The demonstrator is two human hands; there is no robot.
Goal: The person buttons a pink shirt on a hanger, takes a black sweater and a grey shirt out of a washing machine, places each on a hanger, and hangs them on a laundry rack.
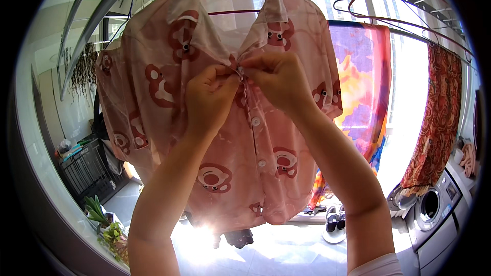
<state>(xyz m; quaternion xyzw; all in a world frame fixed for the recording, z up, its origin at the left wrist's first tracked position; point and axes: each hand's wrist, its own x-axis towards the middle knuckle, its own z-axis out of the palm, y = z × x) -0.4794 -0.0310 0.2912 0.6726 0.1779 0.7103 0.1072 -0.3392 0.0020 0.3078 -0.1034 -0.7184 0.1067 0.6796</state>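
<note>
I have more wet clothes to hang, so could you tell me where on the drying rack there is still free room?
Free: the rail stretch holding only empty wire hangers, above the colourful cloth and left of the red patterned cloth. Crowded: the middle, where the left hand and right hand pinch the placket of the hanging pink shirt; the rack's left end is dim, so I cannot tell.
</note>
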